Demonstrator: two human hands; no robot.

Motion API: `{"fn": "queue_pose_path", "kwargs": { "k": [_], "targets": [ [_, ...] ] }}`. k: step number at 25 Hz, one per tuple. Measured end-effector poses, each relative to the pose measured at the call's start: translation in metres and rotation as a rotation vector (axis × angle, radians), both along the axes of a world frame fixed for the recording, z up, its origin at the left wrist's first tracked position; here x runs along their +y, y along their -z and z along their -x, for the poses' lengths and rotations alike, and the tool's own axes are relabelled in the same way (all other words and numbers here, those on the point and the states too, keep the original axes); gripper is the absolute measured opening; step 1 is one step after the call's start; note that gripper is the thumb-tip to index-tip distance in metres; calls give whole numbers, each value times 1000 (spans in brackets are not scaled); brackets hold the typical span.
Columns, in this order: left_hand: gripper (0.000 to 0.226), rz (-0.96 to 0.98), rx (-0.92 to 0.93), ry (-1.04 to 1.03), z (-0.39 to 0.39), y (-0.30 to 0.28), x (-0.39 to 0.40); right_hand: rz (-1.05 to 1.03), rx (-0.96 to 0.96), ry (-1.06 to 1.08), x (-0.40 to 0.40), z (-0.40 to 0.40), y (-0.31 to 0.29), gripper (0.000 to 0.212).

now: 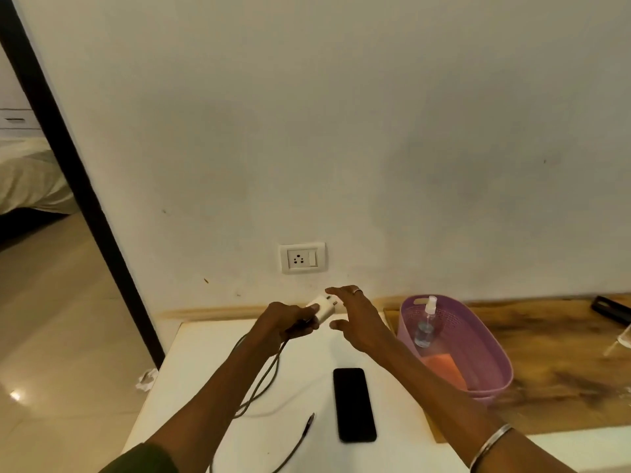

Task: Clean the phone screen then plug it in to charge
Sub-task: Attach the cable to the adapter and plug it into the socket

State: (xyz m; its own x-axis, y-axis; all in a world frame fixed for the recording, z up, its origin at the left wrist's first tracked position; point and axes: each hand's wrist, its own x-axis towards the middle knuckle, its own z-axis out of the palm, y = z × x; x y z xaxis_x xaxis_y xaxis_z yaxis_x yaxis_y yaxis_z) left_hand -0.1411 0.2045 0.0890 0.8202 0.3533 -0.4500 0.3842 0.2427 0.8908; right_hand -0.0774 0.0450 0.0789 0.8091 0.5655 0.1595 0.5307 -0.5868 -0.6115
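Note:
A black phone (pixel 354 404) lies screen up on the white table (pixel 211 353). My left hand (pixel 285 324) grips a white charger plug (pixel 322 308) with its pins pointing up toward the wall. Its dark cable (pixel 263 384) hangs down from the hand, loops over the table and ends in a free connector (pixel 310 421) left of the phone. My right hand (pixel 355 319) hovers open just right of the plug, fingers spread. A white wall socket (pixel 302 258) with a switch sits on the wall above both hands.
A purple basket (pixel 491 343) stands to the right, holding a clear spray bottle (pixel 426 322) and an orange cloth (pixel 444 368). It rests on a wooden surface (pixel 563 363). A dark object (pixel 611 308) lies at the far right. A doorway opens on the left.

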Motion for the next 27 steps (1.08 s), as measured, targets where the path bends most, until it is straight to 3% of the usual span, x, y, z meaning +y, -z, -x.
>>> {"fn": "queue_pose_path", "kwargs": {
  "k": [4,13,27],
  "targets": [
    [21,126,-81,-168,-27,10,30,44,41,30,1,-25,28,52],
    [26,196,-104,-285,-112,43,58,131,144,67,12,-76,120,46],
    [24,173,-176,-503,-140,55,55,149,135,93,10,-88,144,40]
  ]
}}
